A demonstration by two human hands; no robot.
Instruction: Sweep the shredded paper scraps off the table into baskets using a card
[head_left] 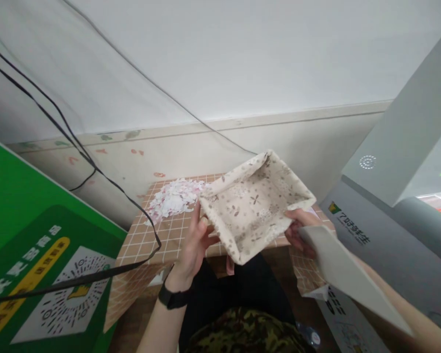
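A fabric-lined rectangular basket (255,201), cream with a brown flower print, is tilted toward me, and nothing lies inside it. My left hand (198,238) grips its left side, thumb up near the rim. At the right corner my right hand (299,228) holds the rim with its fingers wrapped round it. A flat pale grey panel (349,274) covers part of my right hand and forearm. Behind the basket's left end, a heap of white and pink paper scraps (176,198) lies on the table.
The table wears a brown checked cloth (165,240) and stands against a white wall (242,63). A green printed panel (51,245) is at left, with black cables (113,184) hanging across it. Grey machine housing (397,235) stands at right. A bottle (310,336) lies on the floor.
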